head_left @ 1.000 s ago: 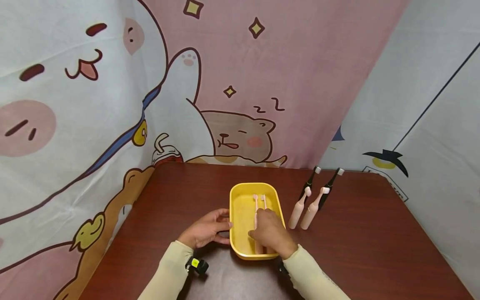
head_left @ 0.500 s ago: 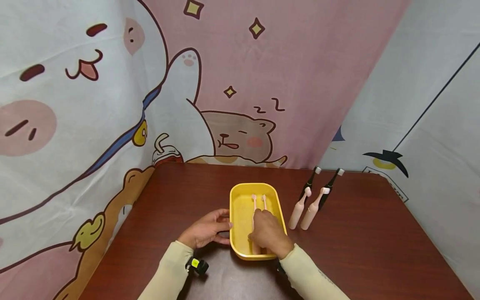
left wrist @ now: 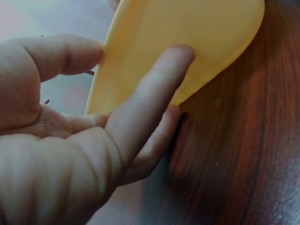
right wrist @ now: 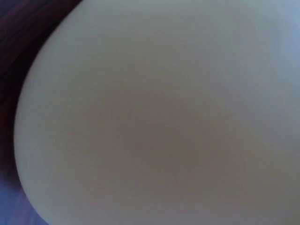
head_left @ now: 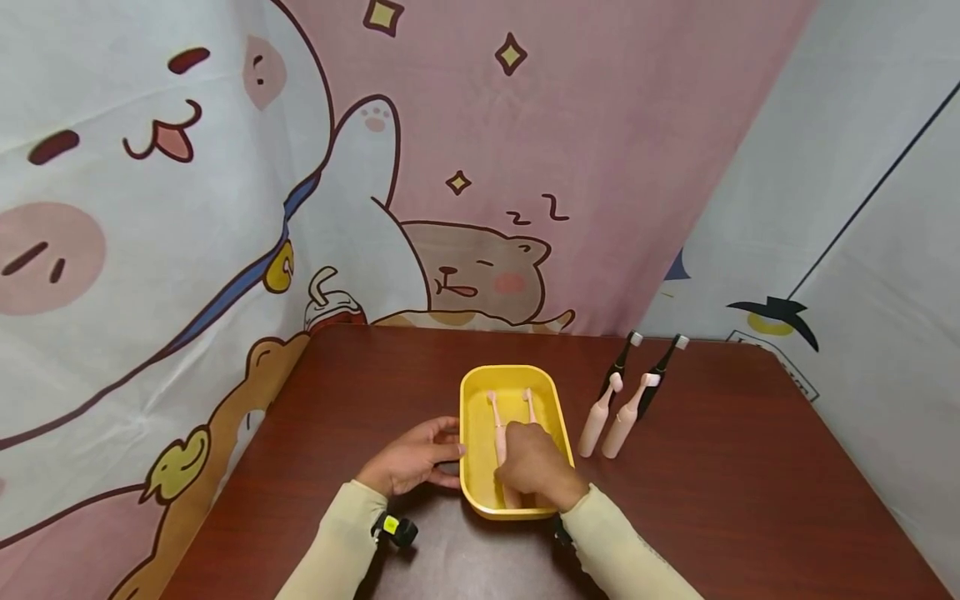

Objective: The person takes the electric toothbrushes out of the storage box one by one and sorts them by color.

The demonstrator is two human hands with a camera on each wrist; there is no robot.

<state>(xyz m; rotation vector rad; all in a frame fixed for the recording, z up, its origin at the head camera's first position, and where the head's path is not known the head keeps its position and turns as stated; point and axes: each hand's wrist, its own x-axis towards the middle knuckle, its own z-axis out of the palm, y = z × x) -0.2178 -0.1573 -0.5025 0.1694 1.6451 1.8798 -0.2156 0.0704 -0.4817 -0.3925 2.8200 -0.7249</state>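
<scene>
Two pink electric toothbrushes lie in a yellow tub (head_left: 474, 492). My right hand (head_left: 538, 468) reaches down into the tub, fingers curled, and grips the left toothbrush (head_left: 501, 442) by its handle. The other pink toothbrush (head_left: 530, 404) lies to its right, its handle mostly hidden under that hand. My left hand (head_left: 415, 457) steadies the tub from the left. In the left wrist view, the thumb tip meets the tub's rim and a straight finger (left wrist: 154, 89) lies along the outer wall. The right wrist view shows only the blurred, pale yellow tub wall (right wrist: 140, 117).
Right of the tub, two pink electric toothbrushes (head_left: 595, 429) stand upright, with two black ones (head_left: 660, 367) close behind. All are on a dark red-brown table (head_left: 375, 375). A cartoon-printed cloth (head_left: 637, 150) hangs behind the table's far edge.
Inside the tub, the left toothbrush has swung its head leftwards, widening the gap to the other one. My right hand has shifted slightly; my left hand stays put.
</scene>
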